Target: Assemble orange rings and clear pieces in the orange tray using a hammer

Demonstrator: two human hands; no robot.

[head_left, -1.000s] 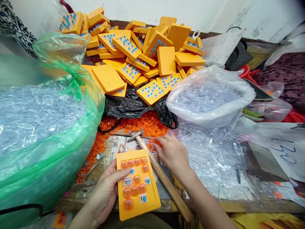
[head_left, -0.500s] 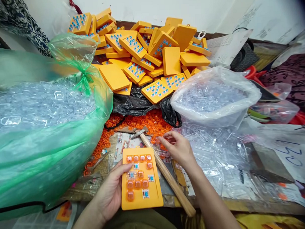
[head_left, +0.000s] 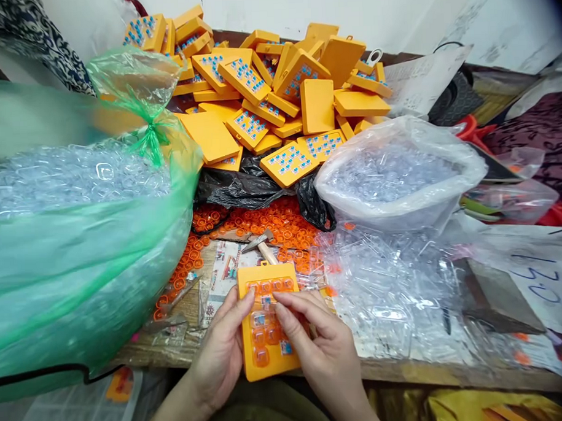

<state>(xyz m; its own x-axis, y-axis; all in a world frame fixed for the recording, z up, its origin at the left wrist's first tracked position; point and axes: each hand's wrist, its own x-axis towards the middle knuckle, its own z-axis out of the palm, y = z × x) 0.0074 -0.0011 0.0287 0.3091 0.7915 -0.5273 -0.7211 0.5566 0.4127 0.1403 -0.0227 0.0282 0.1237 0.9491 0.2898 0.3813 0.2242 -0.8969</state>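
My left hand [head_left: 220, 348] grips the left side of a yellow plastic panel [head_left: 280, 369], thumb on its face. Clear orange keycaps [head_left: 261, 357] sit in rows on the panel, and some blue switches [head_left: 284, 347] show uncovered. Thumb and fingertips of my right hand [head_left: 329, 347] are pinched together over the panel's upper middle, covering its right part. Whatever lies between those fingertips is too small to make out. Behind the panel a hammer [head_left: 259, 242] lies on the bench, its handle mostly covered. A heap of orange keycaps [head_left: 263, 220] spreads beyond it.
More yellow panels [head_left: 209, 136] with blue switches are piled at the back. A green bag [head_left: 102, 260] of clear plastic pieces bulges at left. At right stands a white bag [head_left: 401, 209] of clear pieces, with loose clear plastic pieces [head_left: 389, 280] in front of it.
My right hand has come from the orange keycaps beside the hammer down to the panel's face. The panel, in my left hand, has shifted slightly right and now covers more of the hammer.
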